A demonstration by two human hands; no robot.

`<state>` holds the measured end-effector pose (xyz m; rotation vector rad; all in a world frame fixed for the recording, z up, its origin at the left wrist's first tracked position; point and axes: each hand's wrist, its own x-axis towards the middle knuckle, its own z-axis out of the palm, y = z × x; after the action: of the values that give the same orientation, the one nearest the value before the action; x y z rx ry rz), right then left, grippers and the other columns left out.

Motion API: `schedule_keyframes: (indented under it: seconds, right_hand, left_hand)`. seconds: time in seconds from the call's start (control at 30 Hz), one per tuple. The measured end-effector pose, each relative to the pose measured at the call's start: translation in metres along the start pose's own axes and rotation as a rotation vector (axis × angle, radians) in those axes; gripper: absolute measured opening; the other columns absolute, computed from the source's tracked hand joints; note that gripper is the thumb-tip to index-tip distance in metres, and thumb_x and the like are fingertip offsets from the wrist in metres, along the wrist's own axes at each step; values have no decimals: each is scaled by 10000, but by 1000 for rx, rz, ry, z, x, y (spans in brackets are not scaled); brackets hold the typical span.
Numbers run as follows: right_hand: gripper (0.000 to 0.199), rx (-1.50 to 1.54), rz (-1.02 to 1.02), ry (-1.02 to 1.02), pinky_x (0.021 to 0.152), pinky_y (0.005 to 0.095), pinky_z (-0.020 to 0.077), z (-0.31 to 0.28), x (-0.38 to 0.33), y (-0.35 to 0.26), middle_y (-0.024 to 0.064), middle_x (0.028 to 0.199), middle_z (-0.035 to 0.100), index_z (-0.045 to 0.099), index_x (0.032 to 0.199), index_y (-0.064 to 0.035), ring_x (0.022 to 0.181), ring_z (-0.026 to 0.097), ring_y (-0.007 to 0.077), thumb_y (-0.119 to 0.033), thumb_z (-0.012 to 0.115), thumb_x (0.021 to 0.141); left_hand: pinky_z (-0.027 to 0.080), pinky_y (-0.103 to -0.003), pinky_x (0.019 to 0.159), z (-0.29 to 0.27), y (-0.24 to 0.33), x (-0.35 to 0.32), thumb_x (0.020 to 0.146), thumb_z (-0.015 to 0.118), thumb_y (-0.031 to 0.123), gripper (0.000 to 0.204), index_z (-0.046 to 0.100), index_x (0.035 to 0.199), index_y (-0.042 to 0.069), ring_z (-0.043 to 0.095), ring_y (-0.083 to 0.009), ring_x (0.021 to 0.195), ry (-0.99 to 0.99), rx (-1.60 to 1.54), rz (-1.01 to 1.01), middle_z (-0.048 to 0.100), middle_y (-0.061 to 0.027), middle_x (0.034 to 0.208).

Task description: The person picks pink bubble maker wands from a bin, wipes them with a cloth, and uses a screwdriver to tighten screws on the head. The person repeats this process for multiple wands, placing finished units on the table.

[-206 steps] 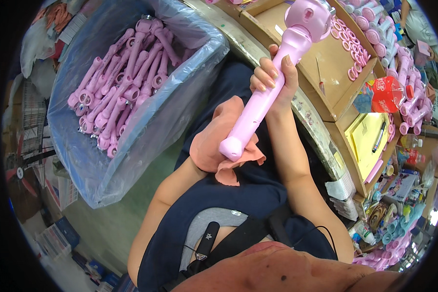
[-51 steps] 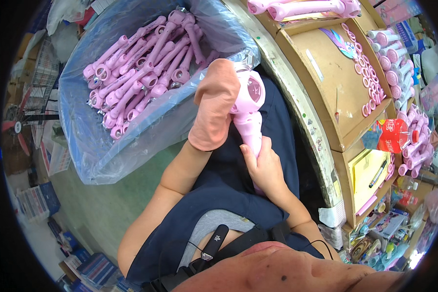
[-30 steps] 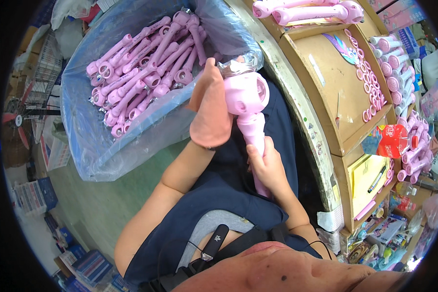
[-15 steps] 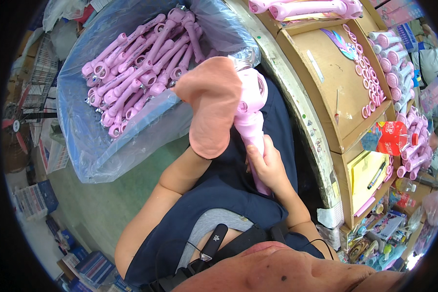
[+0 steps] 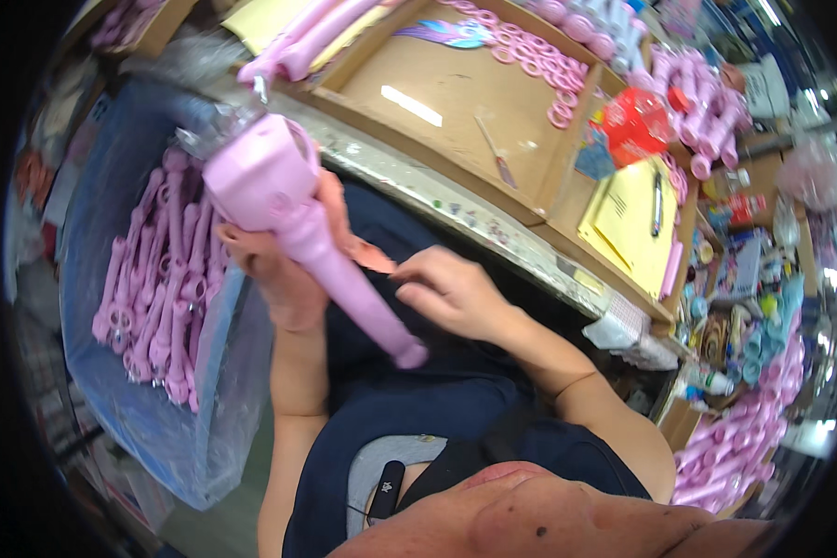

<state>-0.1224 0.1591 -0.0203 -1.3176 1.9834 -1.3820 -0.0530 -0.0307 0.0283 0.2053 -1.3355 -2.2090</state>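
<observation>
A pink plastic toy wand point(image 5: 270, 172) slants across the middle, its wide ring-shaped head up and to the left, its slim handle down toward my lap. Clear, shiny material sticks out at the head's far end. My left hand point(image 5: 284, 279) grips the wand just below the head. A salmon-coloured cloth point(image 5: 337, 209) lies behind the wand on that hand's side, partly hidden by it. My right hand point(image 5: 456, 293) is off the handle, its fingers loosely curled and apart beside the cloth's tip; motion blur hides whether they touch.
On the left stands a bin lined with blue plastic point(image 5: 219, 400), holding many pink wands point(image 5: 163, 279). Along the bench edge, a cardboard tray point(image 5: 418, 74) holds pink rings point(image 5: 539, 65) and a small tool point(image 5: 498, 153). Yellow paper point(image 5: 623, 223) and a red-labelled bottle point(image 5: 637, 126) sit farther right.
The view has turned toward the bench. The wand has swung left and tilted. My right hand has let go of its handle, and the left hand's fingers show from under the cloth.
</observation>
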Motion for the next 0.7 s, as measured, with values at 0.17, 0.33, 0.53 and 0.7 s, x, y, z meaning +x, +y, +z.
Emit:
schedule_keyframes:
  seconds: [0.17,0.33,0.53,0.7]
  right_hand:
    - [108,-702,28,464,679,368,510,-83,-75,36,113,811,641,673,896,-54,761,631,284,-119,707,817]
    - [407,-1139,311,407,874,423,437,-97,-161,55,109,1068,596,665,1103,-63,988,561,310,-258,766,760]
    - [329,-1164,18,413,885,430,445,-107,-191,61,51,1057,632,706,1021,-103,983,589,286,-135,804,708]
    - [278,-550,-9,763,719,333,483,-96,-133,49,98,923,624,663,988,-51,799,607,228,64,701,737]
  left_hand:
    - [590,-412,467,-4,8,20,919,510,569,788,425,1215,-157,625,-282,515,-410,-374,-433,518,-179,677]
    - [489,-291,739,9,-49,-4,916,612,117,130,578,1018,44,558,-164,786,-279,310,-331,555,-38,899]
    - [472,-201,706,25,-68,-17,1026,453,230,288,474,1225,22,527,-80,911,-49,-196,-684,551,5,1090]
    - [477,-218,812,47,-54,-12,1037,435,267,358,483,1260,-9,547,-88,965,-105,-19,-659,597,-41,1138]
